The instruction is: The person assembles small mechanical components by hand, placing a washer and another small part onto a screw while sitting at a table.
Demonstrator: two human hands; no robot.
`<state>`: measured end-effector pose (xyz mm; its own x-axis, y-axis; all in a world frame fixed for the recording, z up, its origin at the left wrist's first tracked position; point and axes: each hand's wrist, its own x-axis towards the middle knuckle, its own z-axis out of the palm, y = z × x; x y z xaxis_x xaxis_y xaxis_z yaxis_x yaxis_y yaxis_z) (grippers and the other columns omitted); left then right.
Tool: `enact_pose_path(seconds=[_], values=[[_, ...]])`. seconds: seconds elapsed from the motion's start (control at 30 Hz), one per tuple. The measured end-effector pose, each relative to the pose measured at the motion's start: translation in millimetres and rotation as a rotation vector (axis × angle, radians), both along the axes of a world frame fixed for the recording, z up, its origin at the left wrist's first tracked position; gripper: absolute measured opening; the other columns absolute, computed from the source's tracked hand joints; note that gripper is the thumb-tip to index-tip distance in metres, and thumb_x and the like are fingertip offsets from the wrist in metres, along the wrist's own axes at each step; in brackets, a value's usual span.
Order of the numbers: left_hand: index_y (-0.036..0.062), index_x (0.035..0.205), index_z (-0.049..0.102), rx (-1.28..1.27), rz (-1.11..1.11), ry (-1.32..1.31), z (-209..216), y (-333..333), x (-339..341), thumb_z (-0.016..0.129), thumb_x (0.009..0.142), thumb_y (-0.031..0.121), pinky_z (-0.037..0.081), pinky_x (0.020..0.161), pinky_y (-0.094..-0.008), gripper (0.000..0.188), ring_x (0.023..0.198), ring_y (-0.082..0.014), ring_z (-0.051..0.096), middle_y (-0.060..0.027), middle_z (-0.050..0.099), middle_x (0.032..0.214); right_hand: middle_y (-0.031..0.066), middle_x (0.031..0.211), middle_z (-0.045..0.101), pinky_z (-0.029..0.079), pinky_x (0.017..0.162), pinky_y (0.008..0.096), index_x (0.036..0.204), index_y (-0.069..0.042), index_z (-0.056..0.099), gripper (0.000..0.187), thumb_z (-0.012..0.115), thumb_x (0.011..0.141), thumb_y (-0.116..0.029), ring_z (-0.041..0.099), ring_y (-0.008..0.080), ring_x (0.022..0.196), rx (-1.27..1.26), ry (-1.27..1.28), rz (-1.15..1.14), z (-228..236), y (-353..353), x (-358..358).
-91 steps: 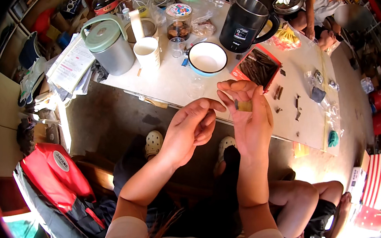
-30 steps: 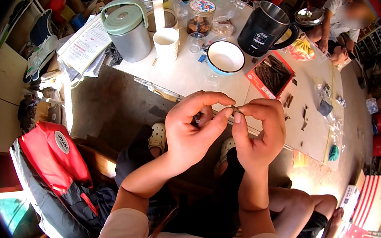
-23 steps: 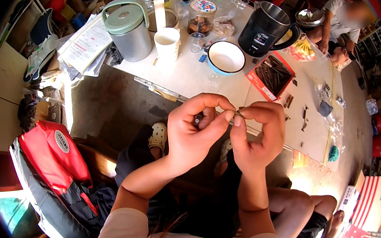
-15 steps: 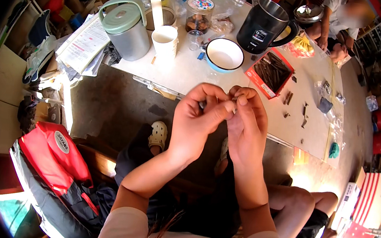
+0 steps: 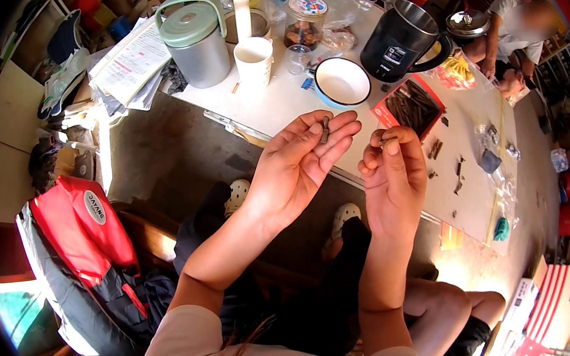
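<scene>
My left hand (image 5: 296,152) is turned palm up, its thumb pressing a short dark brown stick piece (image 5: 325,130) against the fingers. To its right, my right hand (image 5: 397,177) pinches a small brown bit (image 5: 385,140) between thumb and curled fingertips; most of that bit is hidden. The hands are apart, held over the table's near edge. Just beyond the right hand stands a red box (image 5: 380,111) filled with similar dark brown sticks (image 5: 411,105). A white bowl with a dark rim (image 5: 342,82) sits beyond the left hand.
On the table (image 5: 285,111) are a black kettle (image 5: 393,46), a paper cup (image 5: 253,62), a grey lidded pail (image 5: 197,52), a jar (image 5: 303,29) and papers (image 5: 129,69). Loose brown scraps (image 5: 459,175) lie at right. Another person (image 5: 511,42) sits at the far right.
My hands were together at one small piece; now they have separated, the right one moving rightward. Each holds its own brown piece, and the left palm has turned up.
</scene>
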<state>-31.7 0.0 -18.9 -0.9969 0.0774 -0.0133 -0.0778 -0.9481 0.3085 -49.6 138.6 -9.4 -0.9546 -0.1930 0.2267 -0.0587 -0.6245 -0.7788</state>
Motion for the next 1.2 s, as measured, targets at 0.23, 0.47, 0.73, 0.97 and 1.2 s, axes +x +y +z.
enact_pose_path(seconds=[0.23, 0.47, 0.73, 0.97, 1.2], values=[[0.0036, 0.108, 0.049, 0.012, -0.032, 0.195, 0, 5, 4, 0.047, 0.092, 0.007, 0.045, 0.095, -0.0315, 0.017, 0.114, -0.0249, 0.05, -0.0101, 0.054, 0.11, 0.0059, 0.081, 0.057, 0.048, 0.062, 0.024, 0.096, 0.0, 0.052, 0.019, 0.063, 0.084, -0.009, 0.056, 0.0119, 0.069, 0.155, 0.042, -0.089, 7, 2, 4], [0.0046, 0.106, 0.056, -0.07, -0.054, 0.161, -5, 3, 7, 0.055, 0.089, 0.015, 0.045, 0.075, -0.0308, 0.02, 0.084, -0.0151, 0.055, -0.0059, 0.058, 0.092, 0.0061, 0.083, 0.056, 0.048, 0.066, 0.0241, 0.093, 0.001, 0.051, 0.016, 0.062, 0.084, -0.006, 0.055, 0.0116, 0.071, 0.167, 0.137, -0.07, 11, -6, 14], [-0.0007, 0.108, 0.057, -0.037, -0.121, 0.095, 6, 2, 15, 0.055, 0.089, 0.011, 0.048, 0.064, -0.025, 0.023, 0.068, -0.0098, 0.057, -0.0061, 0.061, 0.088, 0.0057, 0.086, 0.055, 0.048, 0.063, 0.0229, 0.094, 0.001, 0.053, 0.013, 0.061, 0.085, -0.004, 0.055, 0.0106, 0.071, 0.154, 0.198, -0.001, 13, -8, 20], [-0.0014, 0.099, 0.062, -0.092, -0.179, 0.139, 7, -1, 18, 0.057, 0.088, 0.01, 0.048, 0.061, -0.023, 0.017, 0.066, -0.0102, 0.058, -0.0058, 0.062, 0.081, 0.0053, 0.085, 0.054, 0.047, 0.057, 0.0227, 0.092, 0.001, 0.052, 0.018, 0.064, 0.083, -0.01, 0.054, 0.0107, 0.065, 0.136, 0.093, 0.091, 13, -3, 20], [-0.002, 0.094, 0.061, -0.158, -0.148, 0.111, 6, 0, 18, 0.059, 0.086, 0.016, 0.048, 0.059, -0.028, 0.02, 0.062, -0.0123, 0.053, -0.0059, 0.059, 0.085, 0.0045, 0.08, 0.053, 0.046, 0.056, 0.0222, 0.091, 0.0, 0.05, 0.023, 0.067, 0.082, -0.014, 0.053, 0.0103, 0.062, 0.106, 0.085, 0.128, 13, -4, 18]])
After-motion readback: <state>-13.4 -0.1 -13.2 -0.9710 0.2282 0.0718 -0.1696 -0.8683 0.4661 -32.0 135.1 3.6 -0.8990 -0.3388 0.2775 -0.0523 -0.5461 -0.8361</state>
